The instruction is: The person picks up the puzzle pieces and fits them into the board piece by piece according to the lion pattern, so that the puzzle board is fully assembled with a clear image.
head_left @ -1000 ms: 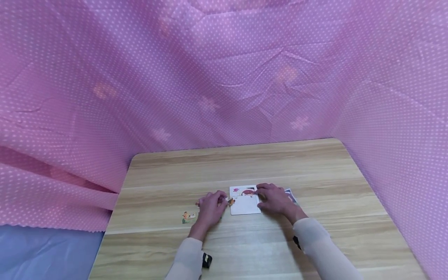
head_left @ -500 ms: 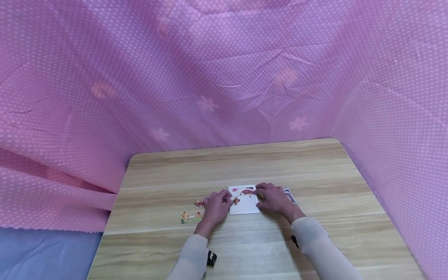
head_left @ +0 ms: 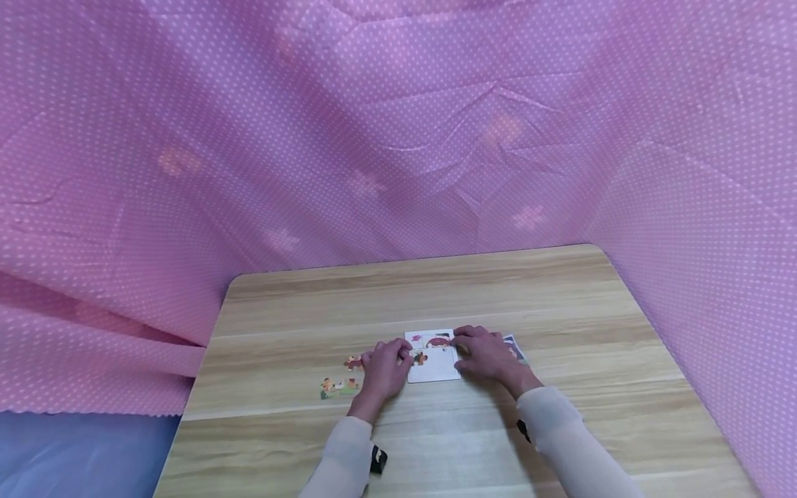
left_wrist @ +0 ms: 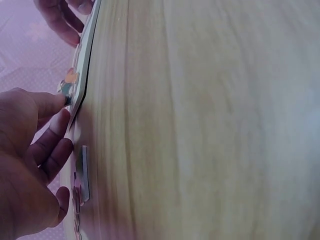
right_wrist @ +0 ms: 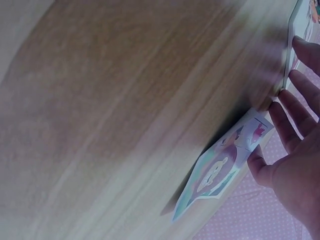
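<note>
A white puzzle board [head_left: 434, 374] lies flat on the table, with picture pieces along its far part. At its left side my left hand [head_left: 384, 373] pinches a jigsaw piece [head_left: 421, 358] with an orange and green picture, close over the board's surface. In the left wrist view the thumb is right on this piece [left_wrist: 70, 82], and the other fingers are partly bent beside the board's edge. My right hand [head_left: 488, 356] touches the board's right edge with spread, nearly straight fingers. Beside its little finger lies a folded picture sheet [right_wrist: 220, 165], partly hidden in the head view.
Left of my left hand, loose jigsaw pieces [head_left: 339, 387] lie on the wooden table [head_left: 299, 311], with a reddish piece [head_left: 353, 362] just beyond them. Pink dotted cloth [head_left: 398, 173] hangs behind the table and along its sides.
My left hand has moved right, bringing the jigsaw piece from the board's left edge onto the board. Loose pieces behind it have come into sight. The right hand stays at the board.
</note>
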Demonstrator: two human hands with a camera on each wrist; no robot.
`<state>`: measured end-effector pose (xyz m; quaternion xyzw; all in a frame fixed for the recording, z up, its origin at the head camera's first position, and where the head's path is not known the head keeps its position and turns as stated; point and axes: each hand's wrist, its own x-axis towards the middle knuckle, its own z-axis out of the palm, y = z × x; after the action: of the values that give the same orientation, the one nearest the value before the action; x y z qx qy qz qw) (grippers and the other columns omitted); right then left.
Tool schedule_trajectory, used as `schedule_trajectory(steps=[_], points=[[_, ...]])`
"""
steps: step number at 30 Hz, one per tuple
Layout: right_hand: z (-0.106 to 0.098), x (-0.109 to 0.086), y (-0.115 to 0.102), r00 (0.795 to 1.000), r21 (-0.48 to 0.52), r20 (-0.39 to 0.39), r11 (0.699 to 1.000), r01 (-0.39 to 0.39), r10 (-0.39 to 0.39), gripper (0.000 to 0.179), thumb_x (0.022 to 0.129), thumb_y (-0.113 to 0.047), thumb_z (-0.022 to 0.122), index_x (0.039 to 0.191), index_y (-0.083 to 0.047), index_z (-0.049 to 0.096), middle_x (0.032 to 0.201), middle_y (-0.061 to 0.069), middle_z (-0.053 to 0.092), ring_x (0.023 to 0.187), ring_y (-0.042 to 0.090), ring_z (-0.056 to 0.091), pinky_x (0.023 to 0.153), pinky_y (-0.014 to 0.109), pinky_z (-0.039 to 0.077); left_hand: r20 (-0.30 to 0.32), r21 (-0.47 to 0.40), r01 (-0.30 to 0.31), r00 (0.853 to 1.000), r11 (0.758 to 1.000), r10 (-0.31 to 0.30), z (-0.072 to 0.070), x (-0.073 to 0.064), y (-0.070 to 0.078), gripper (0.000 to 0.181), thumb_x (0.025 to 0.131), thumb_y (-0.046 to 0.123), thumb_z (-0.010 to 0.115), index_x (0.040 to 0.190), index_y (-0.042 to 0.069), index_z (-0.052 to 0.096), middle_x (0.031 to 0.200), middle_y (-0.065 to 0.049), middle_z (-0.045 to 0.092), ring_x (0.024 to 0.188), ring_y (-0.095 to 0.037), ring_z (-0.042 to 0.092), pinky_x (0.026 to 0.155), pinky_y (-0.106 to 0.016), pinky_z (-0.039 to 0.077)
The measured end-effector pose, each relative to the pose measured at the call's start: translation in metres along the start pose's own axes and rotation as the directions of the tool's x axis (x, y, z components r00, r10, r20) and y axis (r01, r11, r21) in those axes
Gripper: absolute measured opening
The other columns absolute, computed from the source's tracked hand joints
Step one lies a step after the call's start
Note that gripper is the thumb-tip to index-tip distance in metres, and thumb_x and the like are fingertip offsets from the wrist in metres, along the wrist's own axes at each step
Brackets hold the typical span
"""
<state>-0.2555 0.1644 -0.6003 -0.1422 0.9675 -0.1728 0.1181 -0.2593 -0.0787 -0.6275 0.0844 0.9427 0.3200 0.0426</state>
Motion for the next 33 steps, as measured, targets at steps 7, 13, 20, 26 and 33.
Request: schedule_trajectory(steps=[7,13,20,26,33], points=[[0.001,-0.002,0.002,1.000,-0.015,-0.013,1.000,0.022,-0.023,0.048,0.082,-0.040,0.073,0.127,-0.025,0.063,0.147,0.002,0.046,0.134,0.029,0.045,0.099,0.056,0.038,-0.021,0.044,-0.018,1.000,0.999,0.019,0.000,-0.004,0.004,0.018,0.086,0.030,0.068,0.102,0.025,0.065,0.093,0.008,0.062,0.095,-0.016,0.051,0.091,-0.048,0.029],[0.000,-0.004,0.002,0.999,-0.043,-0.013,0.998,0.043,-0.043,0.048,0.083,-0.036,0.071,0.128,-0.022,0.063,0.148,-0.002,0.047,0.133,0.028,0.046,0.096,0.053,0.040,-0.022,0.135,-0.047,0.998,0.990,0.051,0.001,-0.007,0.008,0.023,0.086,0.036,0.068,0.105,0.024,0.067,0.106,0.002,0.062,0.102,-0.020,0.052,0.090,-0.049,0.030],[0.000,-0.006,0.004,0.998,-0.041,-0.010,0.997,0.062,-0.062,0.048,0.084,-0.035,0.071,0.130,-0.023,0.062,0.146,-0.003,0.049,0.132,0.026,0.046,0.092,0.050,0.041,-0.013,0.170,-0.045,0.999,0.984,0.048,0.003,-0.011,0.010,0.026,0.086,0.038,0.067,0.107,0.023,0.068,0.105,0.002,0.059,0.100,-0.020,0.049,0.086,-0.048,0.028],[-0.001,-0.008,0.004,0.998,-0.025,-0.004,0.998,0.063,-0.063,0.050,0.083,-0.036,0.072,0.130,-0.024,0.061,0.146,-0.002,0.049,0.133,0.027,0.045,0.093,0.050,0.040,-0.016,0.182,-0.056,0.998,0.982,0.060,0.005,-0.011,0.009,0.027,0.089,0.039,0.065,0.110,0.023,0.068,0.107,0.002,0.059,0.100,-0.019,0.049,0.085,-0.046,0.029],[-0.002,-0.008,0.006,0.998,-0.029,0.002,0.997,0.070,-0.070,0.049,0.083,-0.036,0.072,0.129,-0.024,0.062,0.146,-0.002,0.050,0.132,0.026,0.045,0.094,0.051,0.039,-0.014,0.186,-0.078,0.997,0.979,0.082,0.006,-0.013,0.011,0.027,0.091,0.037,0.063,0.114,0.024,0.068,0.108,0.002,0.059,0.100,-0.019,0.049,0.085,-0.044,0.030]])
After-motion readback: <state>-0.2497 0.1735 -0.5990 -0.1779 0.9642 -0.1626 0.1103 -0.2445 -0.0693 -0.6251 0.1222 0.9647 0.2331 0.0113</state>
